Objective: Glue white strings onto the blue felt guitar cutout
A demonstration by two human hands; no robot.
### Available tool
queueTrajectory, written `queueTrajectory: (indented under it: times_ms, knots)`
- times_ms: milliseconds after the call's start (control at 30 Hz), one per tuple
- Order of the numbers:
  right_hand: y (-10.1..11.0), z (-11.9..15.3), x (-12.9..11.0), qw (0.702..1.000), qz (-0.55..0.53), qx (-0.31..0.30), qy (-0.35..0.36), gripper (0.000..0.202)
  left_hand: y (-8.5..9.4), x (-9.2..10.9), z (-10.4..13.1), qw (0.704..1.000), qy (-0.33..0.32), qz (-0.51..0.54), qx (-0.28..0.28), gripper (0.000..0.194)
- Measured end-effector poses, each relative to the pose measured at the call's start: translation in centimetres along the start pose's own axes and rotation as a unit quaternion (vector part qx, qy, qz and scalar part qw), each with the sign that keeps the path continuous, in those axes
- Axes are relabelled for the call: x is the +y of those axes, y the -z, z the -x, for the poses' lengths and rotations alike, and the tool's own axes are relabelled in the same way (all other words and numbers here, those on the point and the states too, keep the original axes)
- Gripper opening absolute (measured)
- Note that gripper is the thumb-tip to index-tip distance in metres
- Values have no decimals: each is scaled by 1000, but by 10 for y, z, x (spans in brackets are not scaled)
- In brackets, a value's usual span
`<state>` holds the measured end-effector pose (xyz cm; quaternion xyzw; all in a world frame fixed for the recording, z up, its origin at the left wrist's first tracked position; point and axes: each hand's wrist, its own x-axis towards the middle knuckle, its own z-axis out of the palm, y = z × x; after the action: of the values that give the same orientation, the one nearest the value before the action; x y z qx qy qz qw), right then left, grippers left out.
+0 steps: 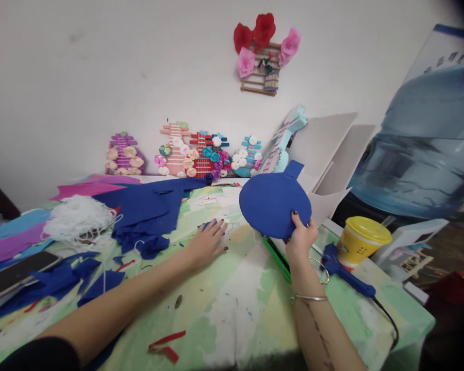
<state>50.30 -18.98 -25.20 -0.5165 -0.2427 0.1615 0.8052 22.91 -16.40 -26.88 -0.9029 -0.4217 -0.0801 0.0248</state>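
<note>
Over the near side of the surface (232,314): round blue cutout (272,203) held up in the right hand (302,239).

Step in hand looks like holding/checking the piece: face toward the camera, tab up, clear of the surface. Right fingers closed on its lower right edge, thumb in front, the rest mostly hidden behind. Left hand (206,245) palm down, fingers spread, over a small blue scrap (205,225); grips nothing visible. From this hold, any placing would call for keeping the thin sheet flat and the tab unbent. Containers: yellow tub (358,246), lid on, contents hidden, beside the blue glue gun (344,270); big clear bottle (421,165) behind it, part full of what looks like water.
</note>
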Motion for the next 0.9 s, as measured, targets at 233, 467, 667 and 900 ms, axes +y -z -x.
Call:
queueTrajectory:
  times_ms: [233, 467, 667, 900]
  knots:
    - [-2, 1, -8, 970, 55, -162, -176, 31, 0, -40, -18, 995, 90, 24, 29, 31]
    - [-2, 23, -25, 866, 93, -368, -325, 27, 20, -81, 15, 951, 274, 115, 85, 19]
    - [9, 31, -41, 754, 110, -520, -385, 29, 18, -46, 13, 890, 250, 381, 32, 46]
    - [14, 22, -27, 637, 297, -664, -253, 34, 7, -25, 19, 836, 197, 512, -11, 47]
